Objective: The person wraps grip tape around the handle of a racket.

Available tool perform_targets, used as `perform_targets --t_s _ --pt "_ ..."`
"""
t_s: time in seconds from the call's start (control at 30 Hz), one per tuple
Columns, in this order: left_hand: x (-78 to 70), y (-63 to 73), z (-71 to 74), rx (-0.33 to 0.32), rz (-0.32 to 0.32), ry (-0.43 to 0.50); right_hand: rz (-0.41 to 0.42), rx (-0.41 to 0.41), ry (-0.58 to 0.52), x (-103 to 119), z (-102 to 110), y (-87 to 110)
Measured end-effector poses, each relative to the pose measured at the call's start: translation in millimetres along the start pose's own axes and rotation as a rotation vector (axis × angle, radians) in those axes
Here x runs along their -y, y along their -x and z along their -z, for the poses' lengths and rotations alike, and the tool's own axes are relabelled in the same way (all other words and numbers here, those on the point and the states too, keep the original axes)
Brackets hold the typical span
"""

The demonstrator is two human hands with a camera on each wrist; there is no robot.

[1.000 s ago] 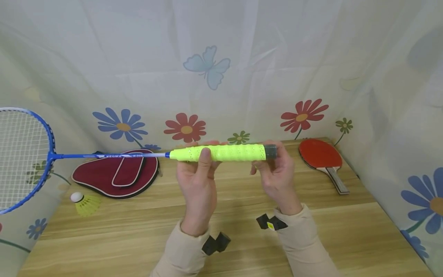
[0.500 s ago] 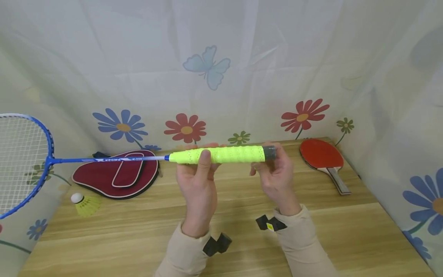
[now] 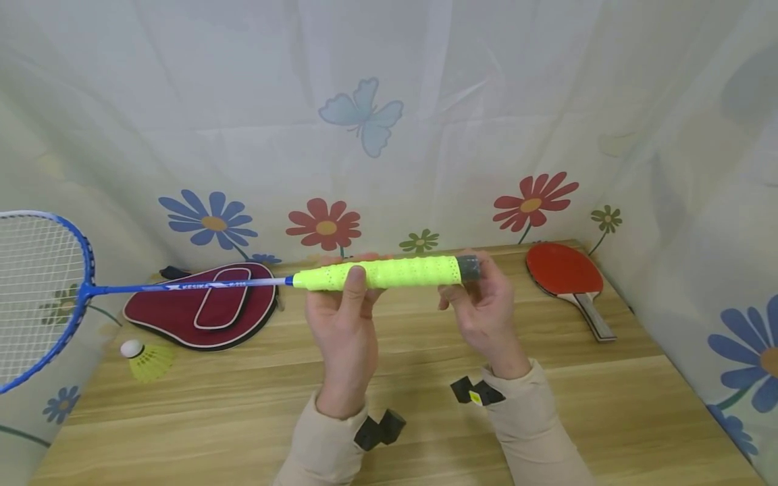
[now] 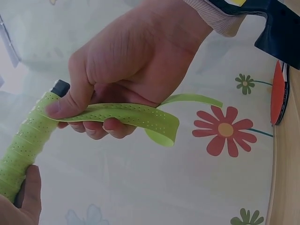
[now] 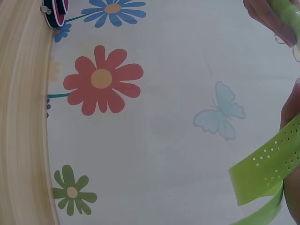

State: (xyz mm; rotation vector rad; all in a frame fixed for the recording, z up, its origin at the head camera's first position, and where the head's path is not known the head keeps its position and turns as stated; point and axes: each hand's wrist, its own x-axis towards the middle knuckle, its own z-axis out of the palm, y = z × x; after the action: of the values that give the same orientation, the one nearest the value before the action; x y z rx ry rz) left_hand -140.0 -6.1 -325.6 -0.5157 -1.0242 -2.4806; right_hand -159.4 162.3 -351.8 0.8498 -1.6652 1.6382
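A blue-and-white badminton racket (image 3: 200,286) is held level above the table, its handle wrapped in neon-yellow perforated overgrip (image 3: 413,271). My left hand (image 3: 343,337) grips the handle from below, thumb lying across the wrap near the cone. At the dark butt end (image 3: 469,268) is my right hand (image 3: 486,310). In the left wrist view, the right hand (image 4: 136,56) pinches a loose strip of overgrip tape (image 4: 131,115) between thumb and fingers, close beside the butt end. The tape's tail loops out past the palm. Strings fill the racket head, cut off at the left edge.
On the wooden table (image 3: 243,432), a maroon paddle case (image 3: 176,314) lies under the shaft. A yellow shuttlecock (image 3: 148,360) is in front of it. At the right is a red table-tennis paddle (image 3: 564,268). A flower-print curtain (image 3: 425,155) hangs behind.
The racket has tipped, its head sinking lower at the left, and the shaft lettering shows more fully. Both hands keep nearly the same places and hold.
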Motion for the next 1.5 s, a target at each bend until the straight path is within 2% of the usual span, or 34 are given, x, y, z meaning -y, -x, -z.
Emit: perform_targets --t_s 0.33,0.57,0.7,0.9,1.23,1.33,1.4,1.5 --pt "0.0 -1.5 2.7 0.023 0.006 -0.014 0.021 0.011 -0.009 -3.0 0.9 0.0" --pt "-3.7 0.4 1.7 0.105 0.039 0.07 0.023 -0.003 -0.007 0.2 0.8 -0.6" --pt "-4.6 1.9 0.6 0.148 -0.006 -0.002 0.033 -0.015 -0.012 1.6 0.8 -1.3" --pt "-4.7 1.0 1.4 0.113 -0.038 -0.066 0.006 -0.042 -0.025 2.2 0.5 -0.1" --pt "-4.6 0.1 0.8 0.047 -0.031 -0.101 -0.01 -0.017 -0.066 1.3 1.9 -0.3" --pt "-3.2 0.0 1.0 0.026 -0.025 -0.121 -0.011 -0.013 -0.031 1.9 2.3 0.2" --pt "-2.0 -0.6 1.0 0.041 -0.038 -0.11 -0.015 -0.011 -0.022 2.1 2.1 0.4" --pt "-0.5 -1.2 1.0 0.096 -0.048 -0.025 -0.017 -0.006 -0.034 2.2 1.8 0.5"
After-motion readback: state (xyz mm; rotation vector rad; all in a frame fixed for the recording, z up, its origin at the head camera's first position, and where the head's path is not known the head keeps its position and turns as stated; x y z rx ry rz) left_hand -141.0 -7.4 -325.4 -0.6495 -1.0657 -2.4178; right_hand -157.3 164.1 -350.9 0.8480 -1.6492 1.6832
